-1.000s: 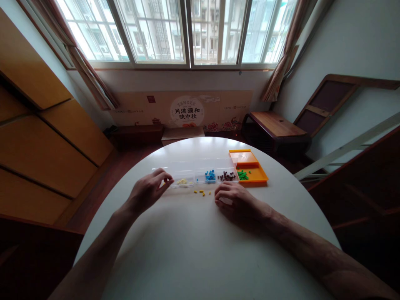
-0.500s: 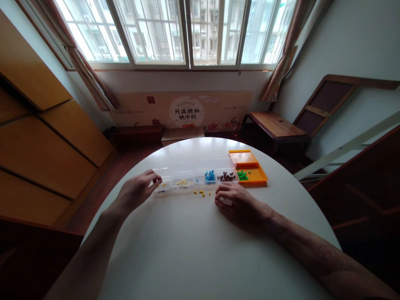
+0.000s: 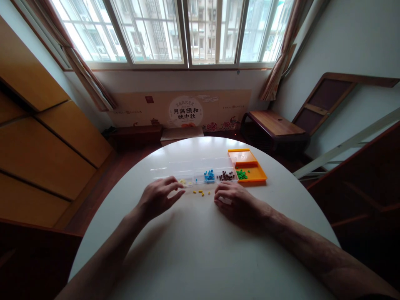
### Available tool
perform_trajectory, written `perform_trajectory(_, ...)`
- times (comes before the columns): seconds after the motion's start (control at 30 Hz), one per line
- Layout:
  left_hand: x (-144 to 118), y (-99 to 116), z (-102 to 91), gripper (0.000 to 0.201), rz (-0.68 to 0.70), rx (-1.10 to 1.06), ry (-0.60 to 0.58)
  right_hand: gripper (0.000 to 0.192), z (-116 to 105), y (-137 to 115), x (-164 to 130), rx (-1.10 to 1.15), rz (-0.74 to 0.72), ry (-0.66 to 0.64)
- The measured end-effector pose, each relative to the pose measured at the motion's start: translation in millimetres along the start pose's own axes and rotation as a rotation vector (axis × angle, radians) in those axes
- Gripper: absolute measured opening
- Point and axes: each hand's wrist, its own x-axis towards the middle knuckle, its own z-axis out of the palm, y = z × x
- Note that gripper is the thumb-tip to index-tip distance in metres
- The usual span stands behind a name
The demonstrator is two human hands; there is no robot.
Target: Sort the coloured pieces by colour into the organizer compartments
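My left hand (image 3: 161,195) hovers over the table just left of several small yellow pieces (image 3: 200,192), thumb and forefinger apart with nothing visible between them. Curled on the tabletop to the right of those pieces is my right hand (image 3: 236,198); its fingertips come together and whatever they may hold is hidden. Behind both hands lies a clear compartment box (image 3: 203,183) with its lid open. It holds pale yellow bits (image 3: 184,182), blue pieces (image 3: 209,175) and dark brown pieces (image 3: 225,176). The left hand covers the box's left end.
An orange tray (image 3: 258,171) with green pieces (image 3: 241,174) stands at the box's right end. The round white table (image 3: 200,250) curves away at the back below a window. A wooden bench (image 3: 275,123) is beyond it on the right, and yellow-brown cabinets (image 3: 46,162) are on the left.
My left hand has moved right and slightly nearer, from the box's leftmost compartment to beside the loose yellow pieces, its fingers now spread apart. My right hand has stayed in place.
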Motion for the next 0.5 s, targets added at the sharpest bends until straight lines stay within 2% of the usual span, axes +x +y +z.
perform_trajectory(0.07, 1.5, 12.8, 11.0, 0.024, 0.066, -0.007, 0.000, 0.011, 0.3, 0.6, -0.3, -0.005, 0.002, -0.002)
perform_trajectory(0.17, 1.8, 22.5, 23.4, 0.023, 0.090, 0.008, -0.022, 0.010, 1.3, 2.1, -0.7, -0.011, 0.001, -0.004)
perform_trajectory(0.5, -1.7, 20.5, 38.2, 0.030, 0.067, -0.042, -0.051, 0.012, 1.1, 2.4, 0.3, 0.009, -0.015, 0.014)
